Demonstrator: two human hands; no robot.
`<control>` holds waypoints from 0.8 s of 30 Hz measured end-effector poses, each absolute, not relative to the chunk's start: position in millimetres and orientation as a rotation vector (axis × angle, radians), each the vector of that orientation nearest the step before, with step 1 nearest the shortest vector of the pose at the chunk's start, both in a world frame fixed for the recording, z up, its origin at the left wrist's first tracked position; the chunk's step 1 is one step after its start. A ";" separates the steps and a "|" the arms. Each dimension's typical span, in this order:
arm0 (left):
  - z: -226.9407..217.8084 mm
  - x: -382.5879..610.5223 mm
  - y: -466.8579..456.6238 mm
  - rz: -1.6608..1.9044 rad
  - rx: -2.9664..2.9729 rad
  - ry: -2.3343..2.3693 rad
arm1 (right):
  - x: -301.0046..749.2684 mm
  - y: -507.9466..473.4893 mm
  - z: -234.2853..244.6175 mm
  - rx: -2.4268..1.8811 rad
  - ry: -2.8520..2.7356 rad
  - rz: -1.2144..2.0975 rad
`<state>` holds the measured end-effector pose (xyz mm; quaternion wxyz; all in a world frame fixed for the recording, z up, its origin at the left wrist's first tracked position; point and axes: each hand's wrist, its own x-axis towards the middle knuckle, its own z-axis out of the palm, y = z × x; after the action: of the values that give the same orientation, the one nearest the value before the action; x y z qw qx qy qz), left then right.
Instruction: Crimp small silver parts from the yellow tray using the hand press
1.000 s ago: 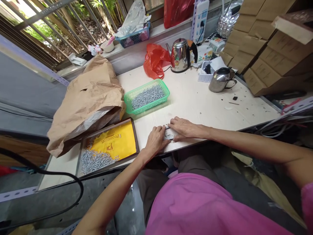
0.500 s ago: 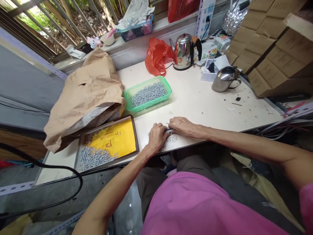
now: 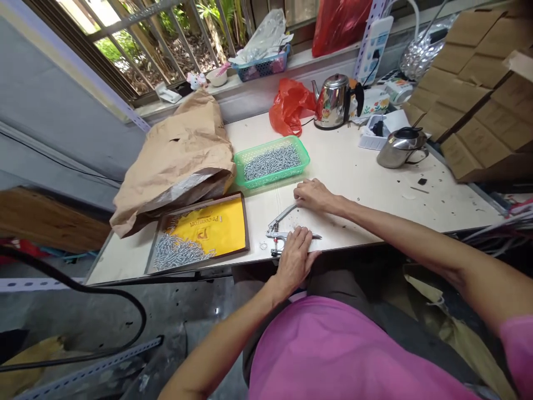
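Near the table's front edge lies a silver metal toggle clamp (image 3: 272, 235) with a raised lever handle (image 3: 283, 215), a spring and a small red part. My left hand (image 3: 295, 256) is closed over the clamp's lower arm, whose dark pointed end sticks out to the right of the fingers. The end of the lever is pinched in the fingers of my right hand (image 3: 313, 194). Whether a small piece is also under my left fingers is hidden. A little clear ring-like bit (image 3: 263, 245) lies left of the clamp.
Beyond my hands stands a green basket (image 3: 272, 181) of small metal pins or screws. To the left, a shallow tray (image 3: 246, 236) holds more of them on yellow plastic, beside a brown paper sack (image 3: 183, 147). Kettle (image 3: 332, 105), metal jug (image 3: 397, 150) and cardboard (image 3: 478, 111) stand farther back.
My right hand has moved up and away from my left, and the lever stands raised. My left hand has shifted, exposing the clamp. The whole view has swung left.
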<state>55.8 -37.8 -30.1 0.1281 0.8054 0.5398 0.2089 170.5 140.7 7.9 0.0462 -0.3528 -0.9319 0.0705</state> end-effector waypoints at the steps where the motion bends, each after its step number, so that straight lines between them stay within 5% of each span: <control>1: -31.0 55.3 -36.7 0.622 2.336 1.564 | 162.5 136.7 10.8 -1.026 -2.867 0.192; 6: -34.1 57.1 -43.6 0.637 2.285 1.578 | 122.0 88.0 13.9 -0.213 -3.080 0.263; 10: -22.3 48.5 -71.3 0.663 2.442 1.344 | 103.3 62.1 0.1 0.039 -3.023 0.244; 13: -5.6 12.6 -86.3 0.840 2.511 1.426 | 97.9 64.5 -0.2 -0.018 -2.894 0.416; 17: 17.4 -74.2 -71.6 0.931 2.130 2.236 | 98.2 98.7 29.7 -0.298 -2.519 0.544; 24: 18.9 -161.4 -2.4 0.268 1.712 2.689 | 102.7 165.4 89.5 -0.934 -2.329 0.033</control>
<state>-161.4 -2.4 18.9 -0.0287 0.5349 0.8403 0.0837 102.7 165.4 89.5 0.3110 -0.3538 -0.8820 0.0125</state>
